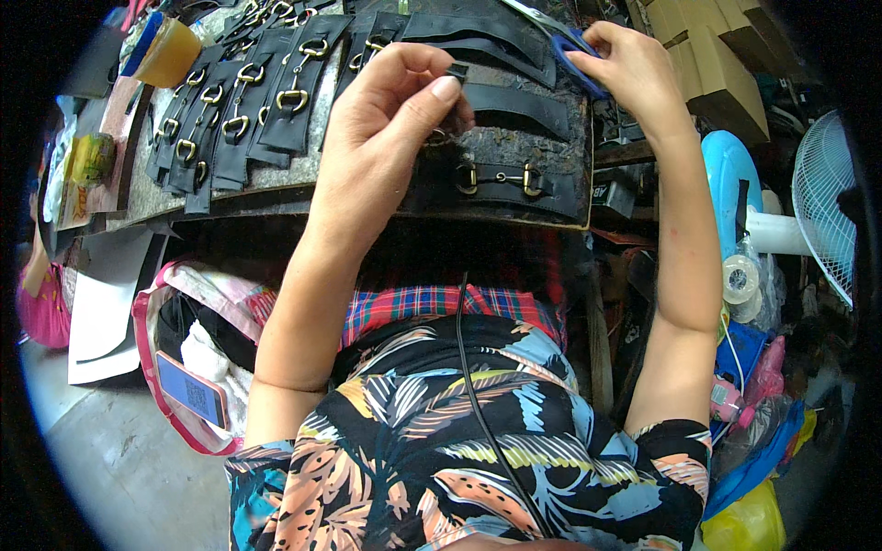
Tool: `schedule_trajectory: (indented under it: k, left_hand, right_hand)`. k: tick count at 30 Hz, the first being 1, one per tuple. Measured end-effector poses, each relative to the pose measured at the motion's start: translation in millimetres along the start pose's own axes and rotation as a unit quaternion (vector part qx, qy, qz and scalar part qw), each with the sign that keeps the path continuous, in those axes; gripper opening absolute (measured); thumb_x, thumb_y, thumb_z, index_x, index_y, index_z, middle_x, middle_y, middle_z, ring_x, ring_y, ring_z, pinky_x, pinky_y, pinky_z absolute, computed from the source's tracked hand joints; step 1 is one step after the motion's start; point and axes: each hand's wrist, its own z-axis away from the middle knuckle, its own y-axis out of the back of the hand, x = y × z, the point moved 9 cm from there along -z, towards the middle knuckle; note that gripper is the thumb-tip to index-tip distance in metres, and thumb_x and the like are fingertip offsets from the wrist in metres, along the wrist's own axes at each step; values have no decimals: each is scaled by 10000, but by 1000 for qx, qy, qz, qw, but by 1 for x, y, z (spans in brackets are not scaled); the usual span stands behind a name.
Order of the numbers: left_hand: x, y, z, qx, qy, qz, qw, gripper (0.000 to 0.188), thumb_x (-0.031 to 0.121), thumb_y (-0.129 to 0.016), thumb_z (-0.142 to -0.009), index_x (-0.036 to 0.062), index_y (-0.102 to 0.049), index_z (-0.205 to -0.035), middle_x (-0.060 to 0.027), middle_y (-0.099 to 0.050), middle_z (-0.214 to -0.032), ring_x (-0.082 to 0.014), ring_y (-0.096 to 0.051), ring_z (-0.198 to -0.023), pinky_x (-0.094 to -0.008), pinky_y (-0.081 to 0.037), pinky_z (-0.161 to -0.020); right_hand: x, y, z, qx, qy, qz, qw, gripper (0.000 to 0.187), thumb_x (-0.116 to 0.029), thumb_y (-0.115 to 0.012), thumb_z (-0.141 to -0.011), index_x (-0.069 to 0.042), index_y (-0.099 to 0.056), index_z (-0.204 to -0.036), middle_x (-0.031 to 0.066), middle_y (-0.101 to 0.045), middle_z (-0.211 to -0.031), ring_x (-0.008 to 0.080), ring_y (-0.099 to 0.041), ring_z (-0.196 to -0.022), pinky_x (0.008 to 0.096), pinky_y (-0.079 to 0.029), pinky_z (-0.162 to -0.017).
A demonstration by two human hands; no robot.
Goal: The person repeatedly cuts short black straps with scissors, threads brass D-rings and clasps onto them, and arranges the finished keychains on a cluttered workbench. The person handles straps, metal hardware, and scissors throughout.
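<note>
My left hand [390, 115] is raised over the near part of the work table, thumb and fingers pinched together. Something small and dark shows at the fingertips, too little of it to name. At the far right of the table, my right hand [634, 73] has its thumb and fingers closed on the blue handles of a pair of scissors [577, 62], blades pointing away to the left. Below my left hand's fingertips lies a black leather strap with a brass horsebit buckle [502, 178]. Plain black leather straps [519, 110] lie beyond it, between the two hands.
Several black straps with brass bits [231, 124] overlap on the table's left side. A tub of amber paste [168, 53] stands at the far left. Cardboard boxes [717, 69] and a white fan [827, 202] are on the right. A bag with a phone [191, 389] sits lower left.
</note>
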Motion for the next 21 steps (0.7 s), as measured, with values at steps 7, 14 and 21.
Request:
schedule_trajectory:
  k: [7,14,21]
  left_hand:
    - [5,-6,2,-1,-34,-65,997,251,16,-623,-986,-5,-586,-1233,-50,-670,-1082,-122,-647,-947,-260,-522,-850]
    - [4,-43,17,-74,-57,-185,978,270,-88,-612,-931,2,-493,-1156,-70,-578,-1036,-133,-606,-1022,-289,-510,-932]
    - [26,-56,21,-74,-248,-451,854,335,-4,-752,-808,29,-628,-1117,-105,-655,-921,-310,-624,-904,-393,-531,-832]
  right_hand:
    - [-108,66,62,95,340,-283,892,338,-54,-774,-808,-63,-744,-1144,142,-704,-1097,298,-699,-988,387,-565,-856]
    - [-124,63,108,88,308,-264,910,336,99,-755,-713,4,-720,-1033,143,-680,-980,293,-697,-857,358,-575,-719]
    - [-108,74,104,132,281,-207,928,225,60,-767,-734,-9,-693,-936,130,-666,-884,292,-684,-776,369,-561,-675]
